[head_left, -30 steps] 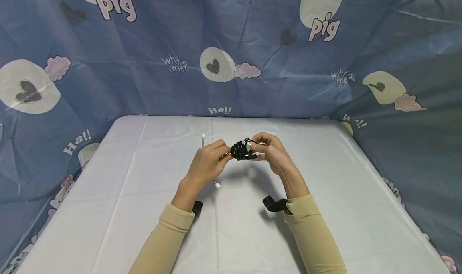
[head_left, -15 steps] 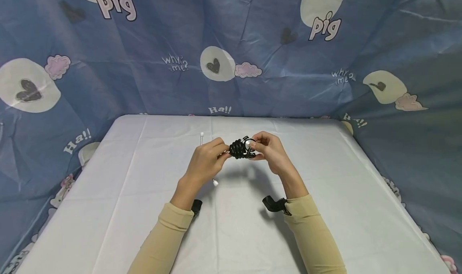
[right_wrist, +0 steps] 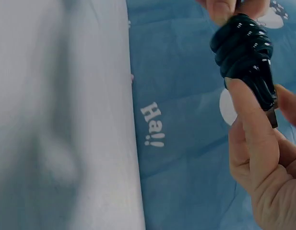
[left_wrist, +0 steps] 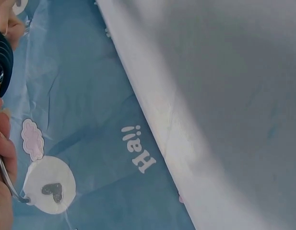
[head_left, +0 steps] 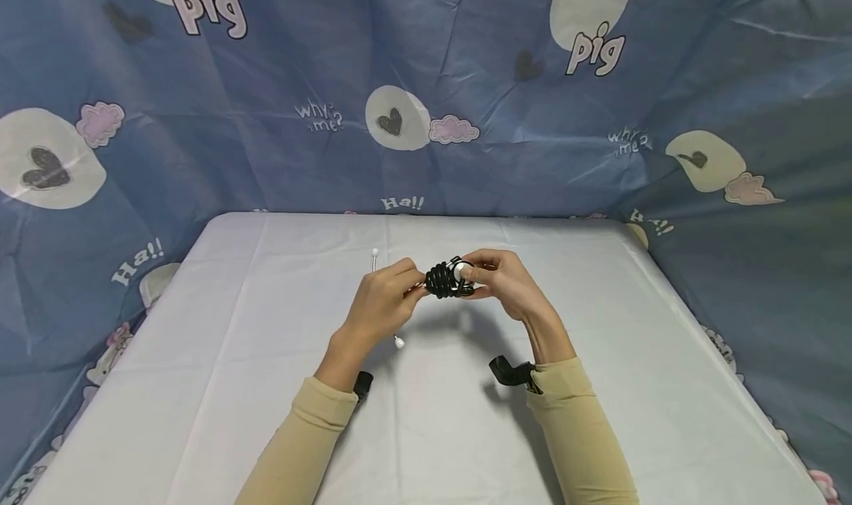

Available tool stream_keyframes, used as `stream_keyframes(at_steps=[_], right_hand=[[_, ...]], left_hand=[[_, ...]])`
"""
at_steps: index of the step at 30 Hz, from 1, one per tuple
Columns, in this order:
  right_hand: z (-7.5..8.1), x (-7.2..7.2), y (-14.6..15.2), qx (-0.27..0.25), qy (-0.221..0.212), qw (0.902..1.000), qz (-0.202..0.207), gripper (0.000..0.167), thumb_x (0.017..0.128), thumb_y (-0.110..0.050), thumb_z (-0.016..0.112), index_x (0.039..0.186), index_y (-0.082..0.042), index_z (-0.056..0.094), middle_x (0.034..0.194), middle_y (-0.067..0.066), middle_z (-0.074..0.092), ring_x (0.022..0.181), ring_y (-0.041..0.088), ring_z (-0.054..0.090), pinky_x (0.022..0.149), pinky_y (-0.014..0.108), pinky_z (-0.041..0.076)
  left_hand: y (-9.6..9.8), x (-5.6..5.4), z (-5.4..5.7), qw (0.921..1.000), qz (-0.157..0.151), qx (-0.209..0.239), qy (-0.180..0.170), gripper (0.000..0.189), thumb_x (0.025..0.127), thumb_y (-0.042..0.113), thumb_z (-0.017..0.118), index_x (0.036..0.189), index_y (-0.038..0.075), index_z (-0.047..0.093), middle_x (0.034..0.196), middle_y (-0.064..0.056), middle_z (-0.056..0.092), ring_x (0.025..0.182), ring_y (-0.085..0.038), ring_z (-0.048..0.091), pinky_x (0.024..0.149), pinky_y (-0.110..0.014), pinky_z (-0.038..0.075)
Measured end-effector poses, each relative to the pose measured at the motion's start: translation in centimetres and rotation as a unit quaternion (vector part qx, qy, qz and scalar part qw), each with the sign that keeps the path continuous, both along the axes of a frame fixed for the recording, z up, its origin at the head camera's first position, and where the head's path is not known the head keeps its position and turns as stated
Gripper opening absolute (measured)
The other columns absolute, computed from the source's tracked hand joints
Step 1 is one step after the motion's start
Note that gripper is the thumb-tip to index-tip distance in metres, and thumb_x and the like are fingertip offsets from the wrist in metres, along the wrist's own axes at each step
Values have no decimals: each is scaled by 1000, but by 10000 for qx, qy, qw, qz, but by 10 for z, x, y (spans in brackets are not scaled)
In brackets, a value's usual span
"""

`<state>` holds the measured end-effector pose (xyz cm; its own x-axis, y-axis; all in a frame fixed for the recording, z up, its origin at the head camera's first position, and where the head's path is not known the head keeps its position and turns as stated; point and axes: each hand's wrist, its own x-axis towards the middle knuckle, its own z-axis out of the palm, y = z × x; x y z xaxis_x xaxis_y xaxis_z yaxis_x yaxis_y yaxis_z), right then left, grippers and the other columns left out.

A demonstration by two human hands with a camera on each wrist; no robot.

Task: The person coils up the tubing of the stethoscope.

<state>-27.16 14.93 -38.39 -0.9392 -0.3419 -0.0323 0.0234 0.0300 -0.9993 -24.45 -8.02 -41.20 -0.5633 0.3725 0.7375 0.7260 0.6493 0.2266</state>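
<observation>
A black cable (head_left: 439, 280), wound in tight coils, is held up between both hands over the table. My left hand (head_left: 381, 299) grips a thin metal rod (left_wrist: 7, 181) right beside the coils; its white-capped ends (head_left: 399, 341) stick out above and below the hand. From the other side, my right hand (head_left: 509, 287) pinches the cable's end, where a round white piece (head_left: 461, 270) shows beside the thumb. In the right wrist view the coils (right_wrist: 243, 50) taper to a flat metal tip (right_wrist: 272, 118) between finger and thumb. The left palm hides the rod's middle.
A white-covered table (head_left: 266, 416) spreads beneath the hands. Behind it and along both sides hangs a blue printed cloth (head_left: 492, 172). Black wrist mounts (head_left: 511, 372) project from the beige sleeves.
Both hands keep their hold on the cable and rod. They rose slightly, then came back down; the right hand and wrist sit a little lower and further right.
</observation>
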Motion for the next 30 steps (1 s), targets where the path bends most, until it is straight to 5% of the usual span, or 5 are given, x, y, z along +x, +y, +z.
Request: stream_keyframes(at_steps=[12, 22, 30], right_hand=[[-5, -1, -5, -360, 85, 9993, 93, 14, 94, 0, 59, 104, 10, 58, 98, 11, 59, 79, 16, 67, 69, 36, 62], [-3, -2, -8, -610, -314, 9975, -167, 17, 96, -1, 56, 109, 10, 55, 101, 10, 55, 83, 17, 65, 69, 31, 61], [-2, 0, -6, -352, 1, 9993, -148, 30, 96, -5, 57, 117, 15, 50, 102, 9, 56, 85, 16, 64, 71, 34, 62]], left_hand=[[-6, 1, 0, 10000, 25, 63, 3, 12, 78, 12, 83, 79, 12, 71, 77, 5, 61, 60, -6, 52, 54, -23, 45], [-7, 0, 3, 9997, 47, 232, 86, 13, 77, 11, 83, 79, 11, 71, 77, 4, 62, 61, -6, 53, 54, -23, 46], [-5, -1, 2, 9996, 6, 287, -63, 13, 78, 12, 83, 78, 12, 70, 77, 4, 60, 62, -4, 52, 54, -21, 45]])
